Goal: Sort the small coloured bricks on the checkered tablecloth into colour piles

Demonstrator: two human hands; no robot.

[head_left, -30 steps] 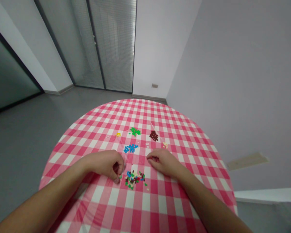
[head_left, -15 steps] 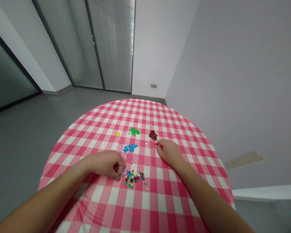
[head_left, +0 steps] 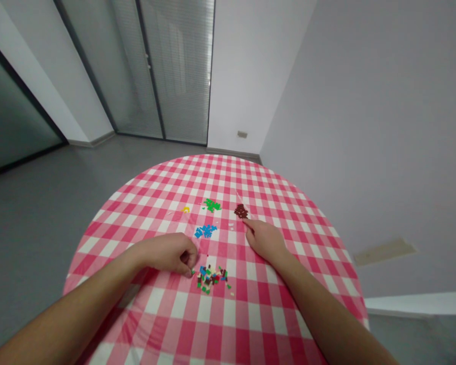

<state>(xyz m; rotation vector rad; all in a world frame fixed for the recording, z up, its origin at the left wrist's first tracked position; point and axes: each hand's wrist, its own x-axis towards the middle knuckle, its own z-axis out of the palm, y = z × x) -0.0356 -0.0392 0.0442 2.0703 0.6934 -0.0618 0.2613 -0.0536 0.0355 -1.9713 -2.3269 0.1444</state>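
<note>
My left hand (head_left: 175, 255) rests at the left edge of a mixed pile of small toy bricks (head_left: 211, 279). Its fingers are curled and pinched together, and a tiny green piece shows at the fingertips; whether it is gripped I cannot tell. Farther out, my right hand (head_left: 266, 239) has its index finger stretched to the near edge of a pile of brown bricks (head_left: 241, 211), the other fingers bent under. No piece shows in it. Between the hands lies a cluster of blue bricks (head_left: 205, 231), with green bricks (head_left: 212, 205) beyond.
A few yellow pieces (head_left: 186, 209) lie left of the green ones. White pieces (head_left: 231, 226) sit near the right hand. A red-and-white checked cloth (head_left: 197, 329) covers the round table. Walls and a glass partition (head_left: 178, 71) stand behind.
My right index finger has straightened out from a pinch at the brown pile, and the small dark piece at its fingertips no longer shows apart. The left hand stays curled by the mixed pile.
</note>
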